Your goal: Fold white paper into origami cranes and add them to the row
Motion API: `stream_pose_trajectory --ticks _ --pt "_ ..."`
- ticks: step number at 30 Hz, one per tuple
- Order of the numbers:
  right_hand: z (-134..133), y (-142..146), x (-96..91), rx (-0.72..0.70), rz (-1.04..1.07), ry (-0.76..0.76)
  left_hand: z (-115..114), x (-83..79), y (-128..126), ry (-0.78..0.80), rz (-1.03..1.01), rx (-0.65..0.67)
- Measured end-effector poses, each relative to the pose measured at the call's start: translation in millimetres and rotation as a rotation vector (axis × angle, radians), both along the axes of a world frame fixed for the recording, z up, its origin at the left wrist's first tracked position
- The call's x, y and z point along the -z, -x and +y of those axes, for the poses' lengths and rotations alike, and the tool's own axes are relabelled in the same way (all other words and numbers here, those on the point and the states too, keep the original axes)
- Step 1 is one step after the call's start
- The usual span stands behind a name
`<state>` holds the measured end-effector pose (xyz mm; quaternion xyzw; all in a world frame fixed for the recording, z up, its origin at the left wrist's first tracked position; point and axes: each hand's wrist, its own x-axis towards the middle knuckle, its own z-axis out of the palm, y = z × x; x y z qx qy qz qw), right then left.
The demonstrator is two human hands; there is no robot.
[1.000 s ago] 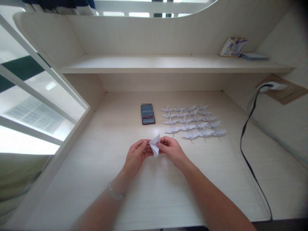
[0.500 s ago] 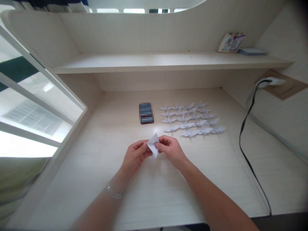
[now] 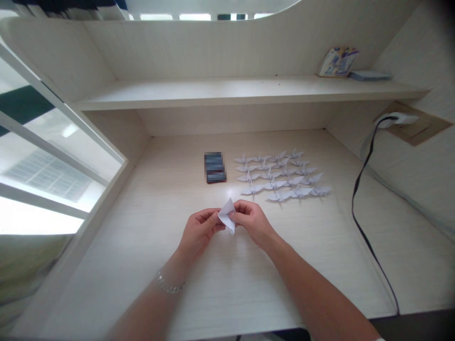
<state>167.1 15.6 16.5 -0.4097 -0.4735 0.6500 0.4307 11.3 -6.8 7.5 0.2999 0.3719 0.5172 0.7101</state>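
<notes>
Now, the left hand (image 3: 198,230) and right hand (image 3: 254,223) grip one folded white paper (image 3: 227,215), near about twenty paper cranes (image 3: 280,176).

A single view is taken from the person's head, above and behind the hands (image 3: 227,225), and is angled forward and down. The table (image 3: 142,227) is seen from close by, with the forearms (image 3: 149,308) entering at the lower edge, a shelf (image 3: 213,90) across the upper frame and a window (image 3: 46,156) at the left.

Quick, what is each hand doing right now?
Left hand: closed, fingers pinching folded white paper.
Right hand: closed, fingers pinching the same paper.
</notes>
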Motion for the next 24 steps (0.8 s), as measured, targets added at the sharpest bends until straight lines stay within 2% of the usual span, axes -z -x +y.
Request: stream_pose_trajectory --ticks 5,17,20,24 --pt "0.3 0.8 1.5 0.012 -0.057 -0.008 -0.8 0.4 -0.8 -0.032 0.015 0.007" --pt "-6.6 3.2 4.9 0.086 -0.385 -0.179 1.1 4.1 -3.0 -0.032 0.089 0.029" --pt "-5.2 2.4 5.6 0.083 -0.378 -0.173 1.5 5.3 -2.7 -0.031 0.148 0.009" --pt "0.3 -3.2 4.4 -0.028 -0.223 -0.112 1.8 5.9 -1.6 -0.027 0.215 -0.046"
